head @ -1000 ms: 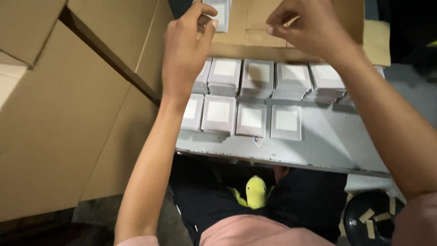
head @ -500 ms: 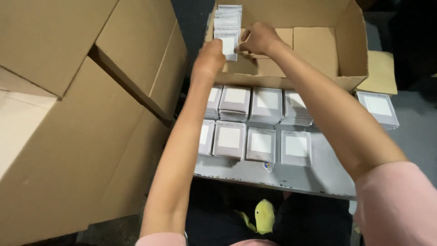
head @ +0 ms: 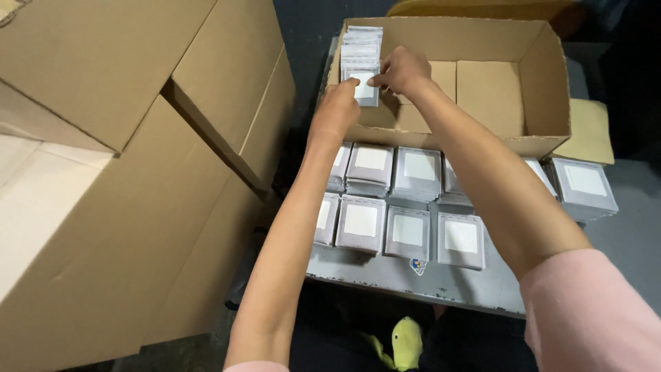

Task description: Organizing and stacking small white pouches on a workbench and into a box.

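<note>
Both hands reach into an open cardboard box at the far side of a grey table. My left hand and my right hand together pinch a small grey packet with a white label at the near end of a row of like packets standing along the box's left wall. On the table in front of the box lie two rows of stacks of the same grey packets.
Large closed cardboard boxes are piled to the left. The grey table has a worn front edge. One more stack of packets sits at the right. A yellow-green shoe shows below the table.
The view has dropped back, so the whole open box now shows. Both hands have come together at the box's left wall and set a packet against the row there.
</note>
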